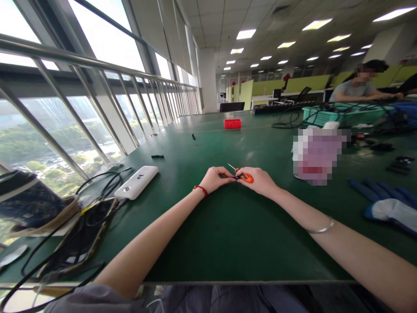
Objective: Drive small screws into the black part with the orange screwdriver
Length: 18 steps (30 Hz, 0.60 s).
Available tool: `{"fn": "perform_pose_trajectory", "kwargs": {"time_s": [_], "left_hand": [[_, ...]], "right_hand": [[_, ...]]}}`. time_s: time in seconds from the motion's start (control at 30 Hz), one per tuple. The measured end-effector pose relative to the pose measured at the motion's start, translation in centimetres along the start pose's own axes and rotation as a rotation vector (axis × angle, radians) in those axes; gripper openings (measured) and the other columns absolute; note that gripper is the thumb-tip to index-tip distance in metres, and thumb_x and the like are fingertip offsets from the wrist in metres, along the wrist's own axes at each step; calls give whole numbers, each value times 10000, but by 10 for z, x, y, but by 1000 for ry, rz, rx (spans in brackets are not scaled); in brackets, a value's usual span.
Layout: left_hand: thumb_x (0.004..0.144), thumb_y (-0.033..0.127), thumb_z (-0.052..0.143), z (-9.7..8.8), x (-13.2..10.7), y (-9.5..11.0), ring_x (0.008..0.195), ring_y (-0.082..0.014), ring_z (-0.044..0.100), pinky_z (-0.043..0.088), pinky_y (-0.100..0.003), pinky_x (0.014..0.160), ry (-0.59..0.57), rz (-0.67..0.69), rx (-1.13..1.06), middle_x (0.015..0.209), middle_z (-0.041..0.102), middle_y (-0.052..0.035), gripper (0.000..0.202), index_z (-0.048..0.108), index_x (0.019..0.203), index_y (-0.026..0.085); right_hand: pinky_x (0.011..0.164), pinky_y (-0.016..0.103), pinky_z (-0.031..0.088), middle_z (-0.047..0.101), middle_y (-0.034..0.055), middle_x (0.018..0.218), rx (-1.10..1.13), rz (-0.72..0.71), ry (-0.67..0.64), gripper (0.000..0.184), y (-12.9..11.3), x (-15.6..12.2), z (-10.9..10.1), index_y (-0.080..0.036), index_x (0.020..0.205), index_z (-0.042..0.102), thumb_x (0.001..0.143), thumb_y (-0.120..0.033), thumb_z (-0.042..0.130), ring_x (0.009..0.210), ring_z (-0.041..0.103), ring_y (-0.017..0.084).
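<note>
Both hands meet over the middle of the green table. My right hand (259, 180) is closed around a screwdriver (246, 178) with an orange and black handle; its thin metal shaft points up and to the left. My left hand (215, 179), wearing a red bracelet, pinches a small dark piece (237, 177) at its fingertips, touching or nearly touching the right fingertips. Fingers cover most of that piece, so its kind cannot be made out.
Left lie a white power bank (137, 182), black cables, and a phone (78, 234). Small black parts (157, 156) and a red bin (232, 124) stand farther off. On the right are a blue-and-white glove (391, 209), a green basket (345, 114) and a seated person (353, 89).
</note>
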<state>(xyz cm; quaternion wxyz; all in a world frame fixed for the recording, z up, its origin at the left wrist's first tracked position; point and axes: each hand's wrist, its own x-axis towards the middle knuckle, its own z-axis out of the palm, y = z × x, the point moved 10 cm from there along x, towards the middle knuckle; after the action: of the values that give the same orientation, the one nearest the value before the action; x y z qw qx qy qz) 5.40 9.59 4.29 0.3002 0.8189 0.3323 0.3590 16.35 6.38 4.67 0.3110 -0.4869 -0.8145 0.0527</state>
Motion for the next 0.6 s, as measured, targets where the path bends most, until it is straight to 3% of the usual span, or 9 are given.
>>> {"fn": "perform_pose_trajectory", "kwargs": {"time_s": [0.43,0.6], "left_hand": [[735,299,661,4,-2,2,716,-146,631,505,-258,729,-31,-14,63,786,716,-46,176,724,788,144],[782,273,596,5,-2,14,779,-154,628,486,-264,771,-40,72,263,841,715,-33,159,717,819,178]], "right_hand": [[691,301,453,685,-1,1014,-29,-4,-29,152,0,0,1,-274,915,651,786,-308,580,865,635,200],[677,297,452,687,-1,1006,-29,12,-8,150,1,0,-1,-277,909,652,780,-315,585,849,636,199]]}}
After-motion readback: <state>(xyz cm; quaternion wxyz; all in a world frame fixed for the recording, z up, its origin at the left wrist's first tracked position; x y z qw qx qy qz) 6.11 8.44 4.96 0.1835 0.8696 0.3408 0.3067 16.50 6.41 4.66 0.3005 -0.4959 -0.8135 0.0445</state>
